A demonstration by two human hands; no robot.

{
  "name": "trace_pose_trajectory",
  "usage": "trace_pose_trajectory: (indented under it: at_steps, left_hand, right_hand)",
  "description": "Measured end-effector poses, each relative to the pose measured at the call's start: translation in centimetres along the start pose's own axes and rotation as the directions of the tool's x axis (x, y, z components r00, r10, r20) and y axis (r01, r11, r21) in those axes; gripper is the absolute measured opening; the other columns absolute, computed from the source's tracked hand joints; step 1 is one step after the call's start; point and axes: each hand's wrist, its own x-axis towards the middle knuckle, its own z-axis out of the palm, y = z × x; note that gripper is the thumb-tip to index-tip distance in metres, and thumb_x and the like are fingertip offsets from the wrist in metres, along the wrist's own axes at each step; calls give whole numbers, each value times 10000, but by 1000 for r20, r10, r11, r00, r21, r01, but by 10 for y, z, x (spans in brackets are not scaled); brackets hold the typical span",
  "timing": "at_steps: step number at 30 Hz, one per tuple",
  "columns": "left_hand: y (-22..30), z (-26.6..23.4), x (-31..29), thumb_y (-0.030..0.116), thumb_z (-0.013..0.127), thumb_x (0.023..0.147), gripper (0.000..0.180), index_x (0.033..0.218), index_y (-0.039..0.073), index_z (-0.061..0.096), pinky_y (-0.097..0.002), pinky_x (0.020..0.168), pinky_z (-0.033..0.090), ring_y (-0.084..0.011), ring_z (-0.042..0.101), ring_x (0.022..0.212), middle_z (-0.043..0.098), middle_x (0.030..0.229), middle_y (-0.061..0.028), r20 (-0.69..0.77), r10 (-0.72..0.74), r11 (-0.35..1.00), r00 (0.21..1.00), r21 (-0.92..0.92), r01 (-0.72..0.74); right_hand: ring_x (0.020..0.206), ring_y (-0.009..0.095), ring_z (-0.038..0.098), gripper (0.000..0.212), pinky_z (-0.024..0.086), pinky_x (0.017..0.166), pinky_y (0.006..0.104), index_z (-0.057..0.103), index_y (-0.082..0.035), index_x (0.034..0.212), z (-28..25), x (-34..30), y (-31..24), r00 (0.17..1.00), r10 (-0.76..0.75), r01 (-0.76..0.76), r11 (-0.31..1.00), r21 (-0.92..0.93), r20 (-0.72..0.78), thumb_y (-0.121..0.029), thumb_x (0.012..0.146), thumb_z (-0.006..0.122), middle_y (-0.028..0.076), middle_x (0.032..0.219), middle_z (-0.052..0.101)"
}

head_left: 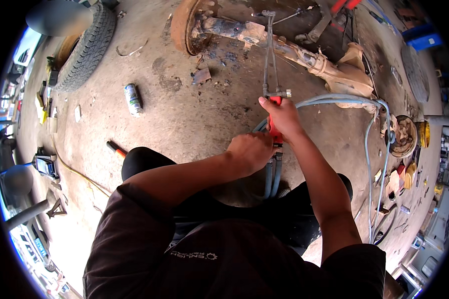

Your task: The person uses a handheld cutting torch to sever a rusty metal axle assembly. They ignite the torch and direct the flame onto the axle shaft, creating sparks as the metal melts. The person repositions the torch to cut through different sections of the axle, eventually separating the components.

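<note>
I hold a cutting torch [266, 62], its long twin metal tubes pointing away from me and its head near a rusty vehicle axle [304, 57]. My right hand [285, 119] is closed around the upper part of the red handle, thumb along its top. Lower down, my left hand [252, 153] has its fingers bent against the rear end of the handle, where the hose fittings begin; its fingertips are partly hidden. Grey-blue hoses [329, 97] run from the torch between my knees and loop off to the right. No flame shows at the torch head.
A rusty drum [182, 27] sits on the axle's left end. On the concrete floor lie a spray can [132, 100], an orange-and-black handled tool [115, 149] and a flat metal scrap [201, 75]. A tyre [92, 47] stands upper left; a yellow tin [424, 134] sits right.
</note>
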Motion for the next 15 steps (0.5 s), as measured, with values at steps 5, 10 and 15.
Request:
trace_pose_trajectory:
  at_steps: [5, 10, 15]
  left_hand:
    - [6, -3, 3, 412, 546, 1001, 397, 916, 34, 637, -454, 698, 583, -333, 720, 810, 715, 856, -164, -38, 42, 999, 998, -1, -42]
    - [22, -3, 5, 392, 541, 996, 393, 833, 49, 645, -463, 598, 579, -328, 714, 681, 702, 722, -123, -55, -20, 999, 998, -33, 18]
    - [29, -6, 10, 403, 537, 992, 409, 799, 60, 646, -459, 594, 580, -323, 714, 670, 699, 704, -118, -43, -10, 1000, 999, -4, 10]
  right_hand:
    - [447, 122, 518, 347, 454, 425, 313, 603, -58, 809, -14, -9, -8, 1000, 23, -24, 998, 64, 12, -349, 920, 757, 4, 594, 532]
    - [444, 119, 508, 356, 448, 422, 309, 594, -52, 822, -22, -13, -5, 1000, -5, 8, 988, 151, -20, -352, 919, 759, 2, 593, 526]
    - [452, 123, 517, 351, 449, 424, 308, 594, -43, 861, -31, -17, -5, 999, -6, 14, 980, 196, -41, -345, 913, 766, 6, 606, 536]
